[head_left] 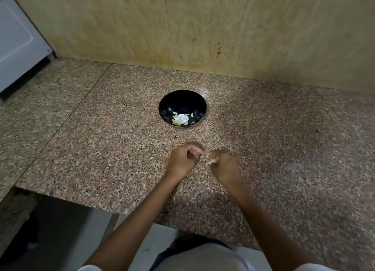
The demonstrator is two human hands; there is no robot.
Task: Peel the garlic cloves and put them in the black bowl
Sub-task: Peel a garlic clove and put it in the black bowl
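Note:
The black bowl [182,100] stands on the granite counter, with several peeled garlic cloves [180,118] lying in its bottom. Both my hands hover over the counter in front of the bowl, a small gap between them. My left hand [182,161] has its fingers curled; something small may be inside, but blur hides it. My right hand [223,165] pinches a pale garlic piece [211,160] that sticks out toward the left hand. Whether it is clove or skin I cannot tell.
The speckled granite counter [284,149] runs to a tan stone wall [223,37] behind the bowl. A white appliance [18,43] stands at the far left. The counter's front edge steps back at lower left, above a dark floor.

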